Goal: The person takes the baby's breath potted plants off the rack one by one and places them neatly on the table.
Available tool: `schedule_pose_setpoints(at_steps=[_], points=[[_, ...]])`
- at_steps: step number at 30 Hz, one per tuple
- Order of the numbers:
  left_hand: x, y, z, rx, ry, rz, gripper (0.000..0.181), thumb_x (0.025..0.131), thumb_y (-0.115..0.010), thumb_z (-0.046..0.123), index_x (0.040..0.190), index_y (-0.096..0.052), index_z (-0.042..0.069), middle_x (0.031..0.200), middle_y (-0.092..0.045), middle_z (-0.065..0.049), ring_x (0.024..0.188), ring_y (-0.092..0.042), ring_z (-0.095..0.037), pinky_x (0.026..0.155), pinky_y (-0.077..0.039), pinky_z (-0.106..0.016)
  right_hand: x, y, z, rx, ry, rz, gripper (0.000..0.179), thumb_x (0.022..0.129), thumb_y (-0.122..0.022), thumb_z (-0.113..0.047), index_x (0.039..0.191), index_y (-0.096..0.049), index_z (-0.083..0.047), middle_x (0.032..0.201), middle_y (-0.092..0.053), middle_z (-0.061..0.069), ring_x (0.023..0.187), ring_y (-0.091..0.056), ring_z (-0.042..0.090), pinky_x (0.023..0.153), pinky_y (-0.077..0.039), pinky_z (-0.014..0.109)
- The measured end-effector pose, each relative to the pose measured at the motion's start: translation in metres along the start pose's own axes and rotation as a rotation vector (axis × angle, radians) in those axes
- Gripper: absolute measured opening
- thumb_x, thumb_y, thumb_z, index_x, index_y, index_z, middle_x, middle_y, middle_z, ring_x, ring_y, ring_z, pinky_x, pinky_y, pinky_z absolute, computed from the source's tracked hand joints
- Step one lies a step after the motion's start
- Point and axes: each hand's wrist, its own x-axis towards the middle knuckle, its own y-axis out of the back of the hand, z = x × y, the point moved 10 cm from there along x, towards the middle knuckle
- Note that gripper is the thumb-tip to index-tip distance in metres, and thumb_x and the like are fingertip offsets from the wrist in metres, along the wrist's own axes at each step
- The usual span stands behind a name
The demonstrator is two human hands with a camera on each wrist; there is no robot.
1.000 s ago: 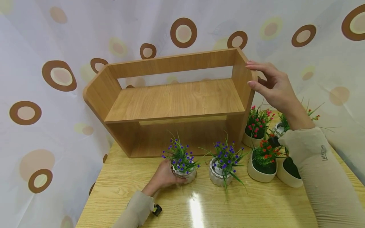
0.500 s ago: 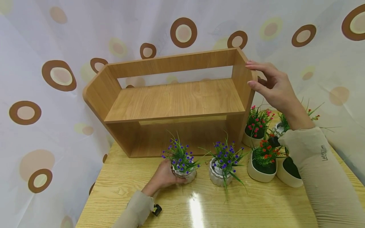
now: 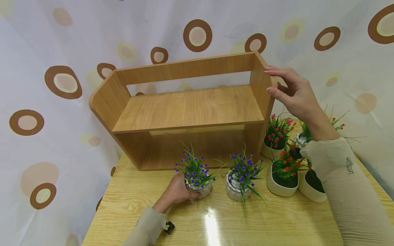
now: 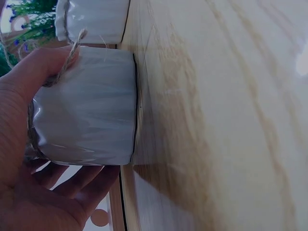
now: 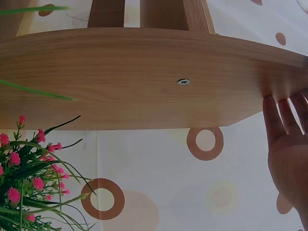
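Note:
My left hand [image 3: 180, 189] grips a white fluted flowerpot [image 4: 91, 106] with small purple flowers [image 3: 197, 171]. In the left wrist view the thumb lies along its upper side near a twine tie, the other fingers on the opposite side; its base is right at the tabletop. A matching flowerpot [image 3: 235, 191] with purple flowers stands just to the right. Up at the right side panel of a two-tier wooden shelf [image 3: 191, 106], my right hand [image 3: 297, 94] holds the panel's upper front corner. From the right wrist view, several fingertips touch the panel's outer face [image 5: 144, 77].
Right of the shelf stand several more potted plants: one with pink flowers [image 3: 277, 136], one with orange-red flowers [image 3: 284, 174], and others partly hidden behind the right arm. A patterned curtain [image 3: 61, 136] hangs behind the wooden table [image 3: 252, 222].

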Motion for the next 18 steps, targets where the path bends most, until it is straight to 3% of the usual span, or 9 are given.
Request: schedule_pose_setpoints(at_steps=[7,11,14,16,18], points=[[-0.003,-0.001,-0.003,-0.095,-0.006,-0.038,0.092,0.068,-0.098,0.025,0.147,-0.052,0.021,0.138,-0.065,-0.002,0.128,-0.062,-0.024,0.112,-0.046,-0.050,0.000,-0.004,-0.005,-0.046,-0.004,0.024,0.047,0.096,-0.064,0.004,0.143,-0.060,-0.003,0.153,-0.052,0.007,0.147,-0.043,0.017,0.106,-0.045,0.015],[-0.010,0.007,-0.004,-0.047,0.054,-0.077,0.109,0.069,-0.097,0.038,0.158,-0.038,0.018,0.153,-0.053,-0.009,0.139,-0.053,-0.031,0.114,-0.043,-0.052,-0.002,-0.008,-0.011,-0.183,0.007,0.036,0.051,0.097,-0.066,0.001,0.147,-0.058,-0.008,0.154,-0.052,0.006,0.145,-0.043,0.016,0.110,-0.044,0.020],[-0.015,0.027,0.002,0.033,0.081,-0.070,0.125,0.069,-0.094,0.050,0.165,-0.022,0.016,0.164,-0.038,-0.015,0.146,-0.044,-0.039,0.115,-0.040,-0.058,-0.009,-0.007,-0.020,-0.378,0.049,0.041,0.057,0.096,-0.071,-0.007,0.151,-0.055,-0.014,0.156,-0.051,0.007,0.149,-0.040,0.019,0.120,-0.037,0.034],[-0.018,0.046,0.009,0.088,0.073,-0.051,0.123,0.074,-0.089,0.055,0.167,-0.017,0.020,0.168,-0.031,-0.013,0.148,-0.040,-0.042,0.114,-0.039,-0.062,-0.018,-0.007,-0.027,-0.502,0.094,0.031,0.060,0.097,-0.073,-0.018,0.153,-0.052,-0.017,0.158,-0.048,0.009,0.153,-0.035,0.024,0.125,-0.031,0.046],[-0.021,0.070,0.019,0.169,0.024,-0.010,0.112,0.082,-0.081,0.056,0.167,-0.015,0.026,0.170,-0.029,-0.010,0.149,-0.039,-0.041,0.113,-0.039,-0.065,-0.027,-0.008,-0.035,-0.618,0.152,0.009,0.065,0.099,-0.069,-0.039,0.156,-0.049,-0.017,0.161,-0.045,0.010,0.155,-0.031,0.028,0.126,-0.026,0.052]])
